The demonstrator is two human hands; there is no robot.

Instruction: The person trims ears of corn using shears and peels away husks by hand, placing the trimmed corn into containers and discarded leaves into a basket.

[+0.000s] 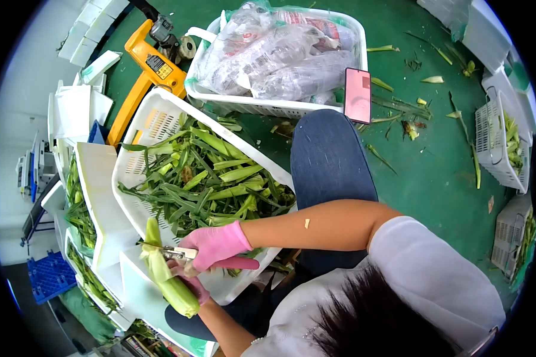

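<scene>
Pink-gloved right hand [209, 246] grips pruning shears [184, 252], left hand [200, 290] clutches the 7-o'clock-ish corn ear [177, 291], so a roll risks nicks imo.

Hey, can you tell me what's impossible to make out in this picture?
All in the head view:
Left hand: fingers partly hidden behind the corn.
Clippers: partly covered by the right hand.
White bin: bottom mostly buried under leaves.
Phone: screen details too small.
Label on the yellow machine: print too small.
Gray crate: far side lost at the dark picture edge.
</scene>
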